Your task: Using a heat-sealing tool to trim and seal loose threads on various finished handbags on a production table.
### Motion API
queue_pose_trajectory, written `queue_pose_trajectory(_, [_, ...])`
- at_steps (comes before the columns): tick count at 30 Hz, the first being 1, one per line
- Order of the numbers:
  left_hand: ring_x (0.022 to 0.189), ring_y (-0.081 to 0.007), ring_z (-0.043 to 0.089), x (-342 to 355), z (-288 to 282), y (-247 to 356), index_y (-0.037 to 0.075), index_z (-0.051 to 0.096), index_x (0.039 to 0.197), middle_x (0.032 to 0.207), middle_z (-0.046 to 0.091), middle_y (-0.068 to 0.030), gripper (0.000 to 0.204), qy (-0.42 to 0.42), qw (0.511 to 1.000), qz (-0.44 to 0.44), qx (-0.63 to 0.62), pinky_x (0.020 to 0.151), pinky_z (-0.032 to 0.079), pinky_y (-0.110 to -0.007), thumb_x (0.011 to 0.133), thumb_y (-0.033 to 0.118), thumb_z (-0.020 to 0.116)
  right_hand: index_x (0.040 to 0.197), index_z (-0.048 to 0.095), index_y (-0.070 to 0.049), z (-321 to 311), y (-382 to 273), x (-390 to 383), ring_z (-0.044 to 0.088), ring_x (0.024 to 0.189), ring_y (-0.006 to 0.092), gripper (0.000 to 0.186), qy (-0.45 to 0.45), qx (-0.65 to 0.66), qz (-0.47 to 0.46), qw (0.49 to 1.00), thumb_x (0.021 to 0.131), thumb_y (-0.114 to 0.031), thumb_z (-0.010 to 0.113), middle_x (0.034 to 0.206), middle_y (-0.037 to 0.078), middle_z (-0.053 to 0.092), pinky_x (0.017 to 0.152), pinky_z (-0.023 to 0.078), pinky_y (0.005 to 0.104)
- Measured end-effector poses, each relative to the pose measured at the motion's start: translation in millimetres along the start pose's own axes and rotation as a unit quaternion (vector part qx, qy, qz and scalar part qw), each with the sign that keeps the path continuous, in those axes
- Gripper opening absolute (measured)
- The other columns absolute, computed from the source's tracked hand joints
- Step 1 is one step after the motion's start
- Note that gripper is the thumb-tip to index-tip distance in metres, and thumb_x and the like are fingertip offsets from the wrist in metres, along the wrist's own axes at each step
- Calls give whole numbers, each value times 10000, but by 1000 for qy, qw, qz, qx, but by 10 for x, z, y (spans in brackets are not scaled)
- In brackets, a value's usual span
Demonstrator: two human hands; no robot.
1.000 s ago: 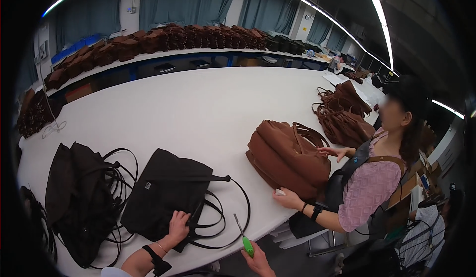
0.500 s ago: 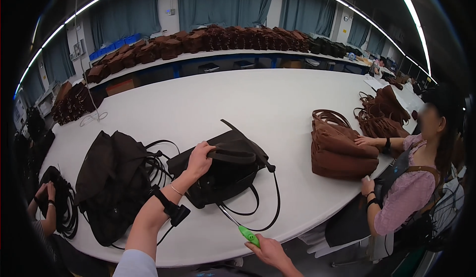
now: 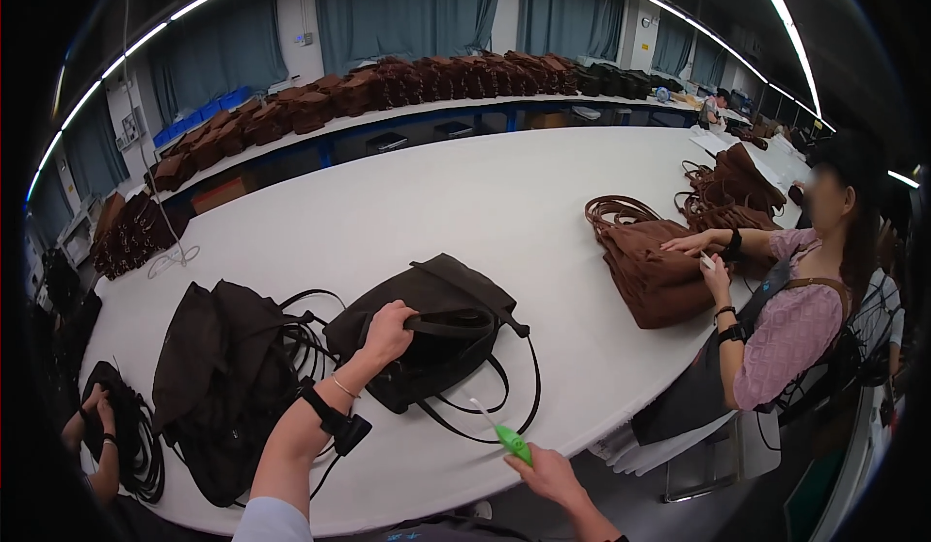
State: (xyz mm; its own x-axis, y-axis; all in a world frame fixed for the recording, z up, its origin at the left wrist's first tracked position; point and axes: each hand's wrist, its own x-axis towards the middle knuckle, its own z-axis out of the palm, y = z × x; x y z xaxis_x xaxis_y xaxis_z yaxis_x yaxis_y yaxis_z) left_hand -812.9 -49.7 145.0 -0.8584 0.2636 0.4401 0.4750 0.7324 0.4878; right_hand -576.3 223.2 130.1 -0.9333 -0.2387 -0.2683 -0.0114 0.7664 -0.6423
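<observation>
Near the middle of the table lies a dark handbag [image 3: 451, 295], tilted, with its mouth gaping. My left hand [image 3: 390, 333] is closed on the edge of its opening and holds it up. Thin straps [image 3: 536, 377] loop from the bag onto the tabletop at its right. Closer to me, my right hand [image 3: 549, 472] grips the green handle of what looks like a stick lighter [image 3: 512, 441]. Its slim neck points up and left toward the straps, apart from the bag body. A heap of dark bags [image 3: 218, 377] with loose straps sits left of my left forearm.
At the right, a person in pink [image 3: 790, 348] handles brown bags [image 3: 650, 266]. Another person's hands [image 3: 100, 408] hold dark straps at the far left. Stacked brown pieces [image 3: 330, 101] line a back table. The white table [image 3: 388, 193] curves along its near edge.
The lighter and my right hand have moved slightly right, away from the bag. The bag's top has swung back, showing more of its opening. The person at the right has shifted both hands.
</observation>
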Motion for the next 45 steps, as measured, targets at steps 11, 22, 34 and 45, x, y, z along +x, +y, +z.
queue_pose_trajectory(11, [997, -342, 507, -671, 922, -406, 64, 555, 1015, 1020, 505, -132, 384, -171, 966, -95, 166, 795, 476, -449, 687, 180, 719, 924, 520, -7, 119, -24, -27, 599, 805, 421, 462, 55, 14, 133, 990, 882, -467, 499, 783, 230, 627, 697, 454, 497])
queue_pose_trajectory(22, [1014, -316, 482, -596, 967, -635, 46, 601, 970, 1008, 541, -115, 393, -164, 979, -70, 97, 863, 457, -387, 618, 132, 751, 899, 514, 6, 289, 159, -106, 600, 778, 426, 440, 38, -7, 139, 990, 883, -434, 510, 759, 232, 621, 687, 452, 500])
queue_pose_trajectory(34, [807, -348, 600, -91, 136, -165, -12, 630, 774, 799, 615, -172, 196, -137, 985, -8, 110, 743, 491, -433, 661, 146, 654, 876, 540, 5, 114, -149, -61, 600, 715, 413, 486, 13, 25, 74, 997, 886, -478, 487, 675, 222, 604, 645, 456, 483])
queue_pose_trajectory(45, [803, -342, 596, -213, 48, -95, -7, 624, 759, 786, 603, -158, 190, -122, 985, 15, 121, 739, 485, -431, 643, 135, 673, 845, 561, 15, 44, -197, -57, 586, 705, 418, 493, 75, 31, 57, 995, 874, -474, 508, 672, 226, 594, 639, 444, 483])
